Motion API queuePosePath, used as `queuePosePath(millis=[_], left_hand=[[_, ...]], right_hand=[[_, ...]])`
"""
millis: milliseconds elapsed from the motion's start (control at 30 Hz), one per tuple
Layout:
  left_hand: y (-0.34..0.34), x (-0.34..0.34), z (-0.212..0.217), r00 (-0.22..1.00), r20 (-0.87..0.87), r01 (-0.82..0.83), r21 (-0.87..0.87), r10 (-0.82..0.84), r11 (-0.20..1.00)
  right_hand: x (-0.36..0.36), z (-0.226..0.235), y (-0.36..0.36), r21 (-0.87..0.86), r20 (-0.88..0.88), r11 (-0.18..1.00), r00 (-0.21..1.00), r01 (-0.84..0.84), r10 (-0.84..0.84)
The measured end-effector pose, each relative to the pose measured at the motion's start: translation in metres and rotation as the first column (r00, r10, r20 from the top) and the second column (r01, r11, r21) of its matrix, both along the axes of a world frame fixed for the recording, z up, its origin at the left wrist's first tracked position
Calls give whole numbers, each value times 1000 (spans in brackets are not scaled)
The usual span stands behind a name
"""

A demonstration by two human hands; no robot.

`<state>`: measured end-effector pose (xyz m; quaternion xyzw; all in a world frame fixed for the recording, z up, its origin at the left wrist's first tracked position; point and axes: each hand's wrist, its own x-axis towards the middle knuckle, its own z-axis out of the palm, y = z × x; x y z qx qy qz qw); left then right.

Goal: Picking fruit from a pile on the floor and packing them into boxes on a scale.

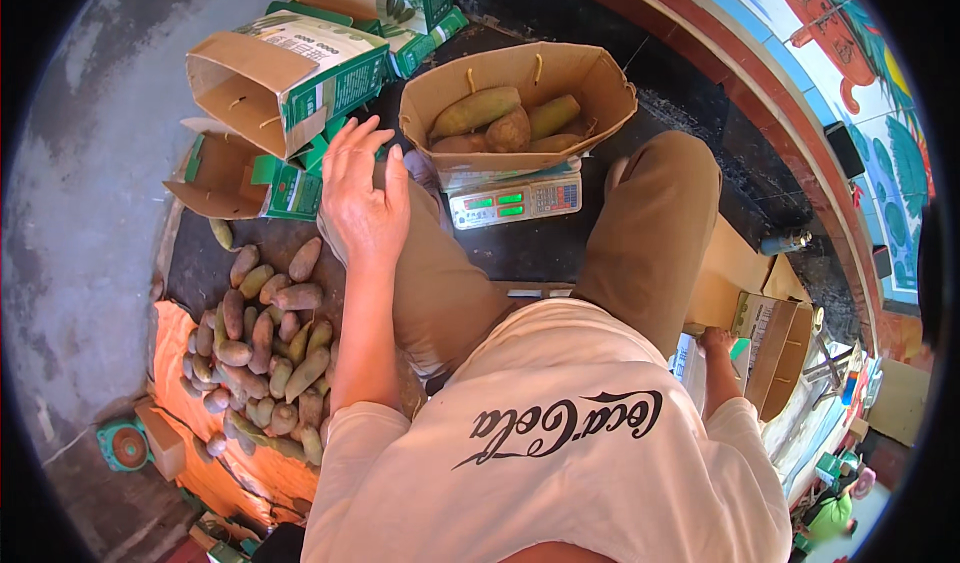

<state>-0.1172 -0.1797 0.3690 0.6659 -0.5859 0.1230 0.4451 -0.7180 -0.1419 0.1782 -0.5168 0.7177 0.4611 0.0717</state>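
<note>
My left hand is raised over my left knee with its fingers apart and nothing in them. Ahead of it, an open cardboard carton with rope handles holds several large oblong, green-brown fruits or tubers. The carton stands on a digital scale between my knees, its displays lit green. Off to my right, my right hand is low beside a printed brown carton. Its fingers are too small and partly hidden, so I cannot see whether it grips anything.
A heap of brown and green oblong produce lies on the left, partly on an orange sheet. Open green-and-white cartons are stacked at the far left. A flat cardboard piece and a cylindrical object lie on the right.
</note>
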Motion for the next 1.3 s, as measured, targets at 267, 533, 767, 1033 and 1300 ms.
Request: queuePosePath(millis=[267, 533, 767, 1033, 1300], left_hand=[[-11, -7, -1, 996, 84, 14, 47, -18, 999], [-61, -19, -8, 984, -95, 167, 231, -149, 959], [-106, -29, -45, 936, -10, 258, 701, -352, 665], [-95, -32, -80, 941, -40, 239, 784, -337, 574], [-91, -35, -98, 871, 194, 97, 833, -452, 545]], right_hand=[[42, -8, -49, -246, 340, 969, 938, 25, 62], [116, 31, -221, -731, 672, 636, 420, 246, 610], [279, 115, -317, -850, 519, 487, 164, 199, 839], [378, 97, -351, -859, 339, 389, 199, -334, 919], [393, 73, -364, -814, 378, 474, 313, -335, 871]])
